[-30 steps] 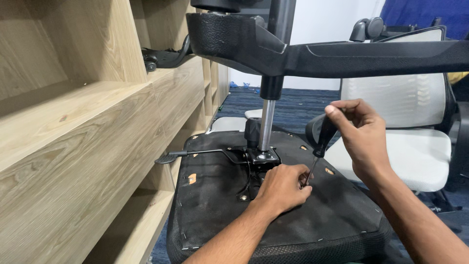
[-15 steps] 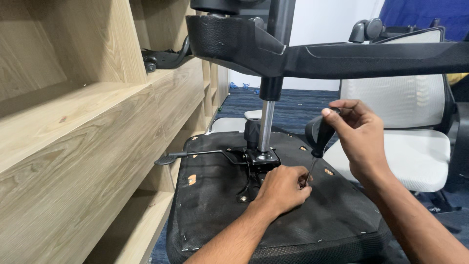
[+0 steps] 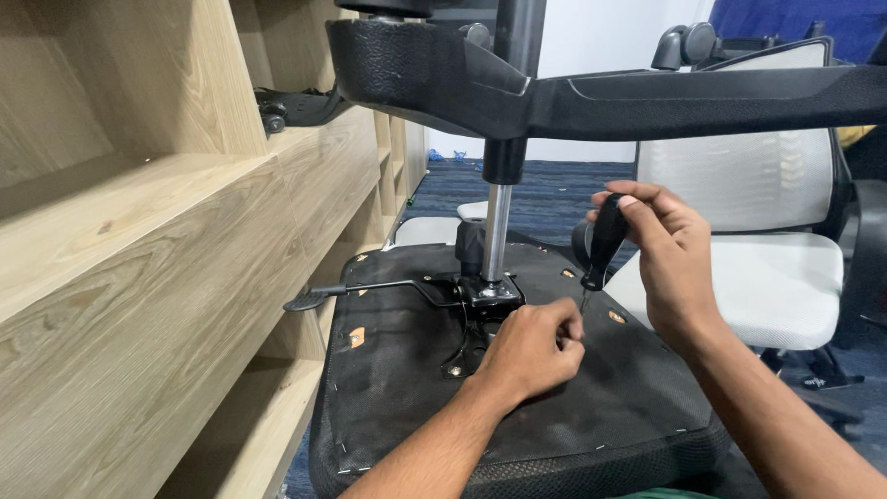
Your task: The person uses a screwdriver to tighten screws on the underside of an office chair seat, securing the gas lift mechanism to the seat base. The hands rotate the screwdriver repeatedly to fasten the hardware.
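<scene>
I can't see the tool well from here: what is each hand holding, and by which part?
The right hand grips a screwdriver by its black handle. The left hand pinches at its tip; what it holds is hidden.

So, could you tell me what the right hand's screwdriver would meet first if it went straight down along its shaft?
Probably the black underside of the upturned seat, right beside the left hand; the right hand aims the screwdriver there, though depth is unclear.

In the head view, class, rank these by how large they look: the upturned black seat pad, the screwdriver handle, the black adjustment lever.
1. upturned black seat pad
2. black adjustment lever
3. screwdriver handle, partly hidden by the right hand, so its place against the lever is unsure.
</scene>
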